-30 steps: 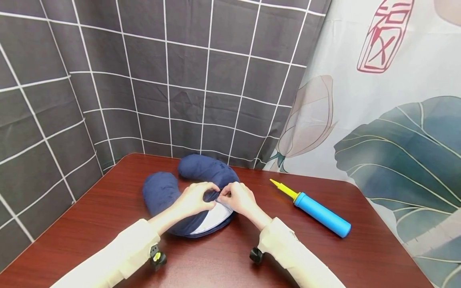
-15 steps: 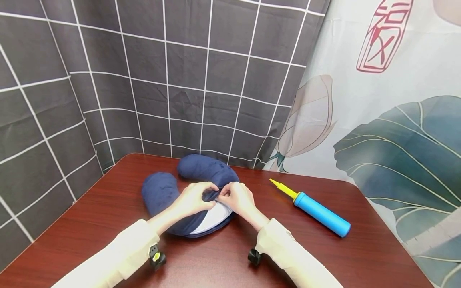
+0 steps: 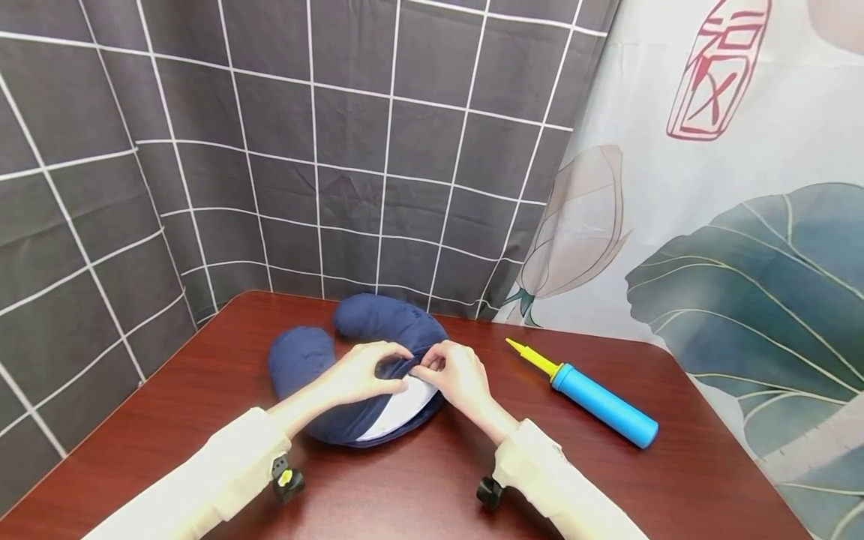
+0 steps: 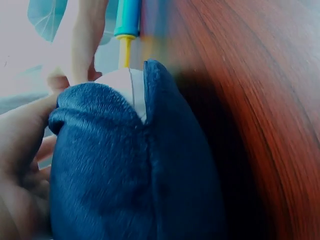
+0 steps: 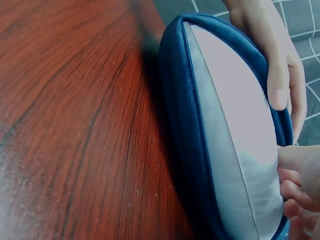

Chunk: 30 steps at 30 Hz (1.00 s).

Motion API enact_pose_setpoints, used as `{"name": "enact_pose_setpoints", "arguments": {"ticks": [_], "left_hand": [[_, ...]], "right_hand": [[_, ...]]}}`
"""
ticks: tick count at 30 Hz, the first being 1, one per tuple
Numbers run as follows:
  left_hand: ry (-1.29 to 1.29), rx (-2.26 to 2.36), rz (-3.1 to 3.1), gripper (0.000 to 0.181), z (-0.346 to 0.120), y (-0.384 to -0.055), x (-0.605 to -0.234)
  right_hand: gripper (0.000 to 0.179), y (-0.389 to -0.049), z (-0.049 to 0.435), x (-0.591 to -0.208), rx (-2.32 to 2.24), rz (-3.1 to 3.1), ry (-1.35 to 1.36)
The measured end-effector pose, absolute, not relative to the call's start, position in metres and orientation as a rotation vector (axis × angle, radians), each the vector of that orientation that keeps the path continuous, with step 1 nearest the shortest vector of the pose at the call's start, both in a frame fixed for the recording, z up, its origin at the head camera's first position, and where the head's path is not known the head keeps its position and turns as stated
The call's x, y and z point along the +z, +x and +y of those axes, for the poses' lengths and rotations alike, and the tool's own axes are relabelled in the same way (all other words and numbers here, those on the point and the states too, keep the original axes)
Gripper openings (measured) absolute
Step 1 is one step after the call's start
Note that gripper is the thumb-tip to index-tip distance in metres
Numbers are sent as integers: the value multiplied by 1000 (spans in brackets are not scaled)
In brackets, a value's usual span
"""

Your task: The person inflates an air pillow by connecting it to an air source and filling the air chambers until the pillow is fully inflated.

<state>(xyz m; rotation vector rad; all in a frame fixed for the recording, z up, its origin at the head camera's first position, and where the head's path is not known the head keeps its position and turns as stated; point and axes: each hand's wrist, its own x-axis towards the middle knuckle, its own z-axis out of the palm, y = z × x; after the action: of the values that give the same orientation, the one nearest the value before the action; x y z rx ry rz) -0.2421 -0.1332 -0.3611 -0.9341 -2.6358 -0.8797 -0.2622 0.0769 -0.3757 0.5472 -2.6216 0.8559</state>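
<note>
A dark blue plush U-shaped neck pillow (image 3: pixel 300 356) lies on the table, its cover unzipped along the near right curve. White inner lining (image 3: pixel 398 409) shows through the gap, and zipper teeth (image 5: pixel 205 145) run along the cover's edge in the right wrist view. My left hand (image 3: pixel 364 373) grips the upper edge of the cover, thumb on the opening side and fingers behind. Close beside it, my right hand (image 3: pixel 459 379) has curled fingers and pinches at the same edge, fingertips against the white lining. What exactly lies between the right fingertips is hidden.
A blue hand pump (image 3: pixel 604 405) with a yellow nozzle (image 3: pixel 533 356) lies to the right on the reddish-brown wooden table (image 3: pixel 405 495). Behind the table hang a grey checked curtain (image 3: pixel 351 150) and a white cloth printed with leaves (image 3: pixel 763 292).
My right hand has shifted slightly right, and its thumb and forefinger show a little more apart. My left hand stays at the cover's edge. The pillow and pump lie as before.
</note>
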Motion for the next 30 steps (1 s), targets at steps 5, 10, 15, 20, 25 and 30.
{"name": "enact_pose_setpoints", "arguments": {"ticks": [5, 10, 15, 20, 25, 30], "left_hand": [[-969, -941, -2649, 45, -142, -240, -355], [-1008, -1077, -2652, 44, -156, -237, -349], [-1113, -1011, -2672, 44, -174, -232, -347], [-1270, -799, -2639, 49, -186, -228, -346], [-1369, -727, -2635, 57, -192, -227, -345], [-1398, -712, -2623, 58, -191, -228, -345]], "right_hand": [[19, -260, 77, -378, 823, -2457, 624], [14, -261, 78, -381, 764, -2308, 776], [9, -264, 83, -379, 732, -2235, 907], [5, -262, 96, -373, 693, -2202, 1052], [3, -256, 110, -372, 617, -2182, 1157], [10, -250, 121, -376, 579, -2190, 1204]]}}
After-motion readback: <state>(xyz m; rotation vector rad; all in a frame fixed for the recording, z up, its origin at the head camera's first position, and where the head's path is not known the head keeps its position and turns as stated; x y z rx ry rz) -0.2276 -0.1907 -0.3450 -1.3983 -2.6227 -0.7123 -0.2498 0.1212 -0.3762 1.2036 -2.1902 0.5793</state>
